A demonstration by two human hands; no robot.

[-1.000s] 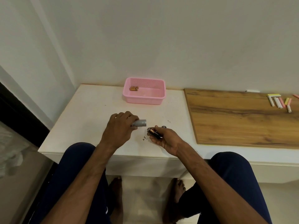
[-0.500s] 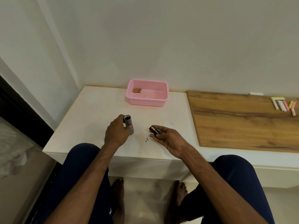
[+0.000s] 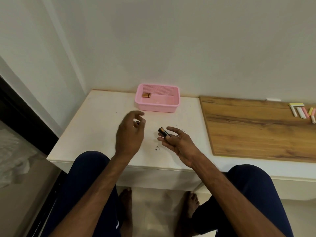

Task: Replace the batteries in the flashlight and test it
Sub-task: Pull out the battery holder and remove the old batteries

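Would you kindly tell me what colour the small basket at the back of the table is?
Pink: the basket has mesh-patterned walls, seen clearly in the head view.

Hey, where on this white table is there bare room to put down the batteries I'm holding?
Bare patches: the left part of the white table, beyond the left hand, and the strip between the pink basket and the wooden board. It is crowded between the hands, where the right hand holds the batteries above dark specks.

The flashlight body (image 3: pixel 136 123) is almost wholly hidden behind the blurred left hand (image 3: pixel 130 134). The right hand (image 3: pixel 177 144) covers the battery's (image 3: pixel 163 132) rear end.
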